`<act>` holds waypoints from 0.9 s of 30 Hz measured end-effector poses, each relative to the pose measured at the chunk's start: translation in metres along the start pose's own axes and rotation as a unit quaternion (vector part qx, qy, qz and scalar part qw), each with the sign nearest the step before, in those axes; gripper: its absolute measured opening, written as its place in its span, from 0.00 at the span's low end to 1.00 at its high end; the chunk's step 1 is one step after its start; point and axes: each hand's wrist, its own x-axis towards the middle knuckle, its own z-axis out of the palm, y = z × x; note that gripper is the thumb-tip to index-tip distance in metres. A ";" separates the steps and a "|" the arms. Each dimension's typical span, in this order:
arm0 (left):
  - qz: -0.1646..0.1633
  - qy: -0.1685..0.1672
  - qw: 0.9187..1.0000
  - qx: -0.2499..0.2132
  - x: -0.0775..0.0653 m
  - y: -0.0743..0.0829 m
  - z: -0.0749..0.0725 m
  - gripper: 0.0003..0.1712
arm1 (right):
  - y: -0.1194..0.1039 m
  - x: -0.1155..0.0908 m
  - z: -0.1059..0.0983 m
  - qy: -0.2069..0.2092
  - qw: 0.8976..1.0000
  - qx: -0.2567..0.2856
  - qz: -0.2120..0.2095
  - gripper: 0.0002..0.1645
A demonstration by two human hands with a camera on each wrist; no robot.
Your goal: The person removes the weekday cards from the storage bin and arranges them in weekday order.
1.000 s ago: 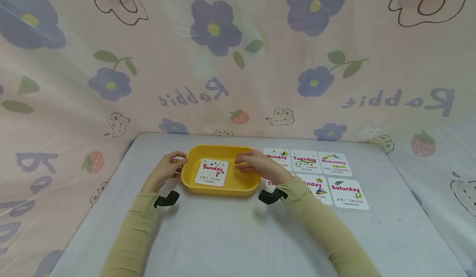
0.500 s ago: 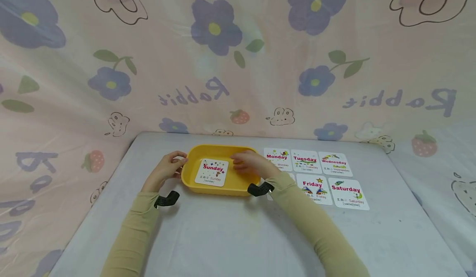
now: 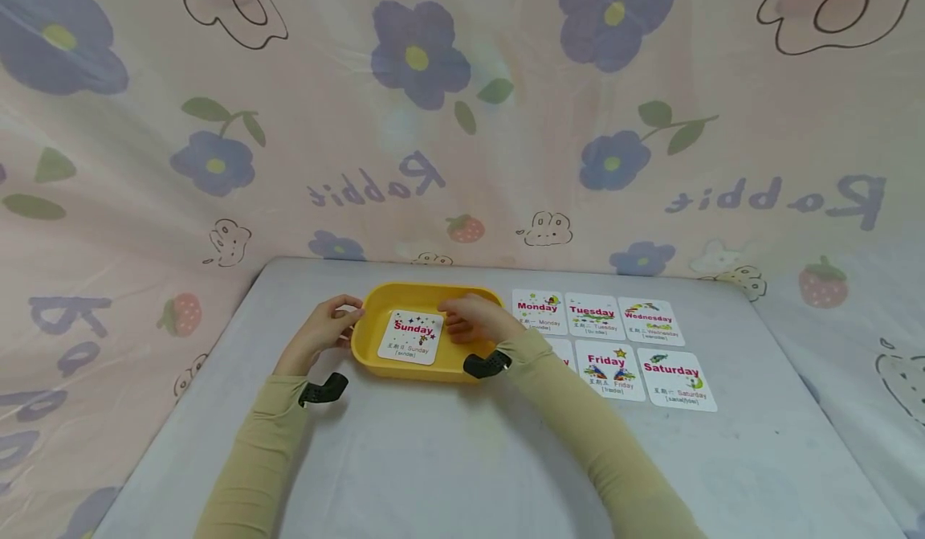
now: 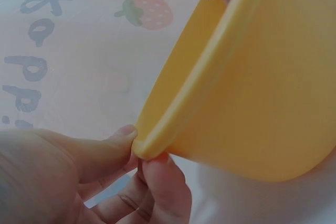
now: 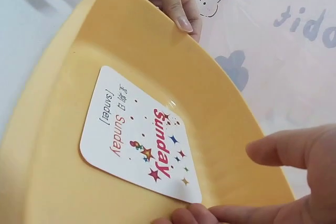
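Note:
A yellow plastic tray point(image 3: 415, 373) sits on the table, with a white "Sunday" card point(image 3: 411, 336) lying flat inside it. My left hand point(image 3: 319, 332) pinches the tray's left rim between thumb and fingers, as the left wrist view confirms on the tray edge point(image 4: 252, 108). Over the right part of the tray is my right hand point(image 3: 480, 318). In the right wrist view, that hand's fingertips point(image 5: 197, 213) are at the edge of the card point(image 5: 139, 135). Its thumb point(image 5: 278, 150) stands apart from the card, and nothing is gripped.
Right of the tray, weekday cards lie in two rows, Monday point(image 3: 538, 312), Tuesday point(image 3: 595, 315) and Wednesday point(image 3: 653, 320) behind, Friday point(image 3: 610, 370) and Saturday point(image 3: 678, 378) in front. My right forearm partly covers another front card point(image 3: 564, 352). A patterned curtain point(image 3: 462, 137) hangs behind the white table point(image 3: 426, 459).
My right hand has moved left inside the tray, closer to the Sunday card, uncovering more of the Monday and Friday cards. The left hand, tray and Sunday card look unmoved.

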 end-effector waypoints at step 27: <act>-0.002 0.003 1.000 -0.004 0.001 -0.002 0.000 0.19 | 0.002 0.014 0.021 -0.035 0.999 0.018 -0.005 0.23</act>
